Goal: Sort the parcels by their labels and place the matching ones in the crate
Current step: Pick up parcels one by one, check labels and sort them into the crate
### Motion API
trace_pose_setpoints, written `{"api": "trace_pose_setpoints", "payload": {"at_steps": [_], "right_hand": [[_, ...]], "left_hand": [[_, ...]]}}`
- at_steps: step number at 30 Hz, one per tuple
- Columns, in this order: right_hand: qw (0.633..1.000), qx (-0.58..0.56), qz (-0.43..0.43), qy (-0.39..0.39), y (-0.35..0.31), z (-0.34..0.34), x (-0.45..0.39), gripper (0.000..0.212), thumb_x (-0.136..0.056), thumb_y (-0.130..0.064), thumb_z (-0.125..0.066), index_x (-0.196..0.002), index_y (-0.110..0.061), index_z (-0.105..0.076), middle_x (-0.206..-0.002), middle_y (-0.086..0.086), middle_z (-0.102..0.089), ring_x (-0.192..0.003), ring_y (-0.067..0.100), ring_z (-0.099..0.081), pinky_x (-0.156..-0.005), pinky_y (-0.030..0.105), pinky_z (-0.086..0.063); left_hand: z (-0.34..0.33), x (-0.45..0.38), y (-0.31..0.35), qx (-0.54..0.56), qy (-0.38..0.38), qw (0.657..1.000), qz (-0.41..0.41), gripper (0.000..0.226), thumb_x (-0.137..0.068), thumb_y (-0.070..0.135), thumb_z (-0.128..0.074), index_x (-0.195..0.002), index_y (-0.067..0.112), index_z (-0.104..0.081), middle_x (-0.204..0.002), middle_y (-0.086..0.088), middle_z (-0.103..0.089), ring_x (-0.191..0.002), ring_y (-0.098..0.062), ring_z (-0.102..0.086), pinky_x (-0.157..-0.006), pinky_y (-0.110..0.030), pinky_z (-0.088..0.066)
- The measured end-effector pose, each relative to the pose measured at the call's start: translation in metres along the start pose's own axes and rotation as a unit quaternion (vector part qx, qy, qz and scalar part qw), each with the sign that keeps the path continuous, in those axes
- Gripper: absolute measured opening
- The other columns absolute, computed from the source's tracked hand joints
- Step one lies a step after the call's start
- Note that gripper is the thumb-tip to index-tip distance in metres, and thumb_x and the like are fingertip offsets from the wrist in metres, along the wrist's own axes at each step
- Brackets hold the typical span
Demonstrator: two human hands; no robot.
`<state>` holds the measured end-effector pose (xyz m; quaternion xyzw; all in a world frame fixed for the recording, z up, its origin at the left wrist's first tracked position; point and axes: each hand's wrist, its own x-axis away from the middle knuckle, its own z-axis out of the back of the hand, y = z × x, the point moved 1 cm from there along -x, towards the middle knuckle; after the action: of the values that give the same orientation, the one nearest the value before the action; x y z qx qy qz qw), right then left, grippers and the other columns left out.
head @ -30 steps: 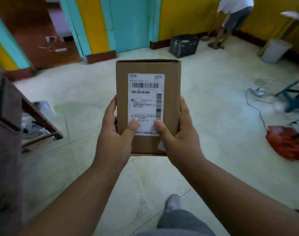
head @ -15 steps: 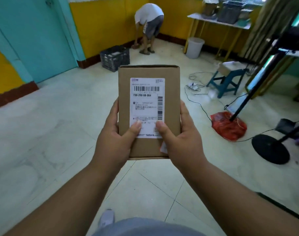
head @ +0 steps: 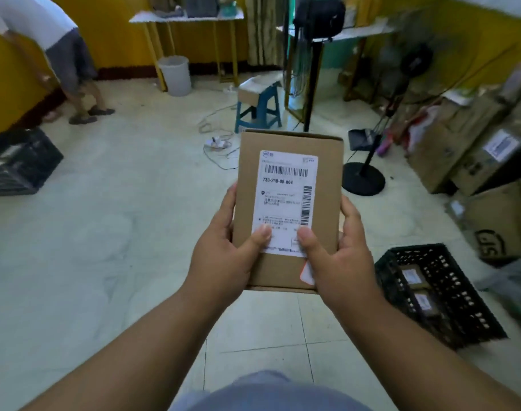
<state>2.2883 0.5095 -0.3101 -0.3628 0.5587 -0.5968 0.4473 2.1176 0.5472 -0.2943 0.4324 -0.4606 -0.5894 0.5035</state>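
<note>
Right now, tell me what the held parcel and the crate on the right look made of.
Parcel: brown corrugated cardboard by the look, matte, folded top edge, white paper label stuck on. Crate: probably moulded black plastic, its lattice walls full of holes, dull finish.

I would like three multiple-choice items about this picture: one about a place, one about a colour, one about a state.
1. Where is the black crate that holds parcels?
A. on the floor to the person's right
B. on the blue stool
C. on the yellow table

2. What colour is the stool?
A. red
B. blue
C. white

3. How is the labelled parcel held?
A. by one hand only
B. by both hands
C. it lies on the floor

Answers:
1 A: the crate stands on the floor at the right.
2 B: the stool is blue.
3 B: the left hand and right hand grip the parcel.
</note>
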Motion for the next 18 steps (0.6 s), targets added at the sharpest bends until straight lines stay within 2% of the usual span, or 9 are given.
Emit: {"api": "trace_pose_setpoints", "payload": {"at_steps": [4,7,9,11,13,15,18], "right_hand": [[0.991,0.027,-0.019,0.128,0.012,0.028,0.009,0.066,-0.088,-0.029,-0.072,-0.139,-0.049,-0.035,-0.101,-0.033,-0.070,-0.095,-0.002,-0.069,-0.083,0.028,-0.056],[0.975,0.026,-0.033,0.218,0.021,0.064,0.028,0.066,-0.090,-0.022,-0.072,-0.144,-0.037,-0.038,-0.113,-0.026,-0.069,-0.103,0.000,-0.068,-0.089,0.029,-0.055],[0.961,0.029,-0.046,0.270,0.026,0.090,0.039,0.067,-0.090,-0.020,-0.072,-0.146,-0.034,-0.038,-0.118,-0.022,-0.068,-0.106,0.000,-0.067,-0.091,0.028,-0.054],[0.947,0.042,-0.060,0.314,0.028,0.117,0.044,0.068,-0.089,-0.021,-0.073,-0.146,-0.035,-0.038,-0.118,-0.023,-0.066,-0.104,-0.004,-0.066,-0.087,0.021,-0.054],[0.935,0.057,-0.070,0.343,0.032,0.145,0.043,0.069,-0.088,-0.025,-0.074,-0.146,-0.037,-0.037,-0.117,-0.024,-0.066,-0.102,-0.006,-0.065,-0.084,0.016,-0.052],[0.930,0.059,-0.077,0.356,0.039,0.172,0.035,0.070,-0.087,-0.027,-0.074,-0.145,-0.038,-0.038,-0.115,-0.024,-0.066,-0.101,-0.006,-0.065,-0.084,0.018,-0.052],[0.932,0.062,-0.081,0.347,0.046,0.207,0.009,0.067,-0.087,-0.028,-0.075,-0.143,-0.042,-0.040,-0.114,-0.025,-0.068,-0.102,-0.004,-0.066,-0.088,0.025,-0.053]], "left_hand": [[-0.038,-0.029,-0.004,-0.023,-0.129,0.991,-0.009,0.073,-0.091,0.033,-0.069,-0.145,0.059,-0.028,-0.123,0.022,-0.066,-0.103,-0.004,-0.069,-0.086,-0.038,-0.060],[-0.086,-0.032,-0.003,-0.017,-0.225,0.974,-0.003,0.072,-0.091,0.032,-0.070,-0.144,0.060,-0.030,-0.119,0.024,-0.067,-0.101,-0.002,-0.069,-0.085,-0.035,-0.060],[-0.120,-0.032,-0.001,-0.008,-0.280,0.960,-0.003,0.073,-0.090,0.031,-0.070,-0.146,0.057,-0.030,-0.119,0.024,-0.068,-0.100,0.000,-0.069,-0.085,-0.035,-0.060],[-0.156,-0.033,0.004,-0.007,-0.327,0.945,-0.012,0.073,-0.091,0.029,-0.070,-0.145,0.057,-0.031,-0.119,0.023,-0.068,-0.100,-0.001,-0.069,-0.087,-0.037,-0.060],[-0.191,-0.036,0.010,-0.011,-0.357,0.934,-0.020,0.070,-0.091,0.029,-0.069,-0.138,0.065,-0.033,-0.114,0.027,-0.069,-0.098,0.000,-0.070,-0.085,-0.037,-0.060],[-0.221,-0.041,0.017,-0.019,-0.372,0.928,-0.024,0.069,-0.091,0.030,-0.069,-0.128,0.074,-0.031,-0.109,0.033,-0.068,-0.094,0.003,-0.069,-0.083,-0.034,-0.060],[-0.258,-0.056,0.025,-0.030,-0.360,0.932,-0.032,0.070,-0.092,0.030,-0.068,-0.142,0.062,-0.030,-0.113,0.029,-0.068,-0.095,0.005,-0.068,-0.084,-0.030,-0.059]]}}
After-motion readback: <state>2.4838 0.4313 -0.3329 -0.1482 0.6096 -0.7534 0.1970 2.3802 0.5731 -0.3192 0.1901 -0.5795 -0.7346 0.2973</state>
